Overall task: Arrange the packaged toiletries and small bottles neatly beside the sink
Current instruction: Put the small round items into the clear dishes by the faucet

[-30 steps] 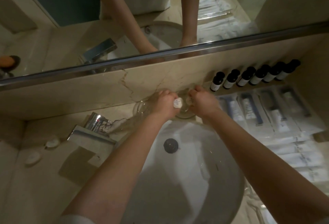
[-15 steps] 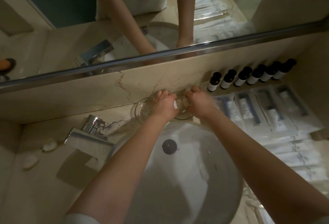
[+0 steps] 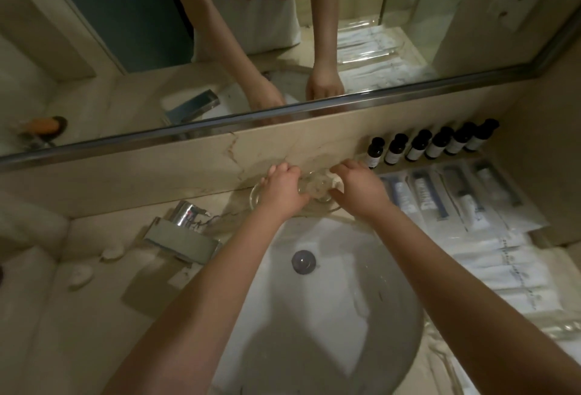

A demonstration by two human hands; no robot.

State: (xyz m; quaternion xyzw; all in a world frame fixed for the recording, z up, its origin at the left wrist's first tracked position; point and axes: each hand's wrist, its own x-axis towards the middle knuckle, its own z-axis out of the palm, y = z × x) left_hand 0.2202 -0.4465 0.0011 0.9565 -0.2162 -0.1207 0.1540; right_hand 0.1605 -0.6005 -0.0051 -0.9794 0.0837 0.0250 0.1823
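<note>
Left hand (image 3: 283, 190) and right hand (image 3: 361, 188) curled round a glass dish (image 3: 316, 188) behind the sink (image 3: 314, 316), small bottles (image 3: 434, 146) with illegible labels, mirrored shirt (image 3: 257, 11) reads red "FOR Yourse"

Behind the sink (image 3: 314, 316) — left hand (image 3: 283, 190) and right hand (image 3: 361, 190) grip glass dishes (image 3: 316, 188).

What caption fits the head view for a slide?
Left hand and right hand grip glassware behind the sink, beside dark bottles.

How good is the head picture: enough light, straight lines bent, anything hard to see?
Head view: light dim and warm; the wide lens bends the mirror frame; the faucet shows small glare; the glass dish between left hand and right hand is transparent, its outline hard to follow.
</note>
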